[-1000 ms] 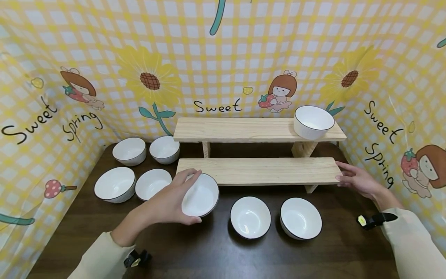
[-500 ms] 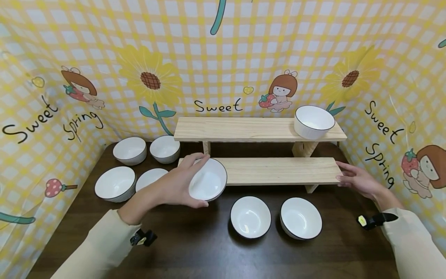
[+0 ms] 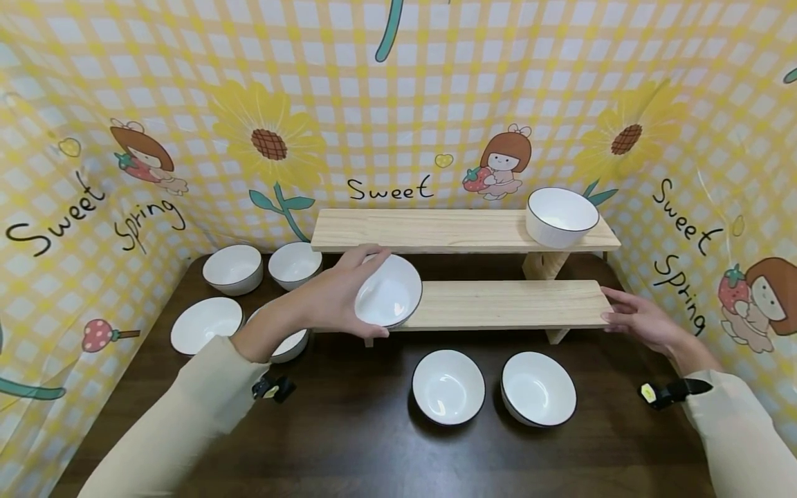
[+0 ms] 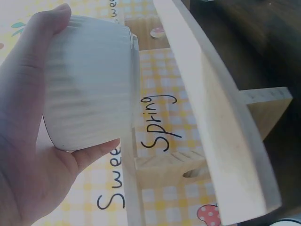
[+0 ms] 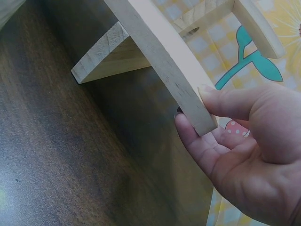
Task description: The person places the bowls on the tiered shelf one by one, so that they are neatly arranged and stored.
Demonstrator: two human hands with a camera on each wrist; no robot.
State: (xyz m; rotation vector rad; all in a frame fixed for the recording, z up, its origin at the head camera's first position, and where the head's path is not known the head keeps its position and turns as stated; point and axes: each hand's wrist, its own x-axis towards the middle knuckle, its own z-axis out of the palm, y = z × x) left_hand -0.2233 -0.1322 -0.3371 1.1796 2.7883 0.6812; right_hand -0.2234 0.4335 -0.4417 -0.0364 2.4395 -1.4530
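Observation:
My left hand (image 3: 336, 294) grips a white bowl (image 3: 389, 290) with a dark rim by its side, the thumb and fingers spread around it. The bowl overlaps the left part of the lower wooden shelf board (image 3: 498, 304) in the head view. In the left wrist view its ribbed outer wall (image 4: 89, 84) shows, apart from the nearer board (image 4: 211, 103). My right hand (image 3: 641, 324) pinches the right end of that lower board, thumb above and fingers beneath, as the right wrist view shows at the board's tip (image 5: 200, 110).
Another white bowl (image 3: 560, 220) stands at the right end of the upper board (image 3: 423, 229). Two bowls, one in the middle (image 3: 448, 387) and one right of it (image 3: 538, 389), stand on the dark table (image 3: 398, 456). Several more bowls (image 3: 233, 268) are grouped at the left.
My left hand has carried the bowl up, away and to the right, from the table area left of the shelf to the lower board. My right hand stays on the board end.

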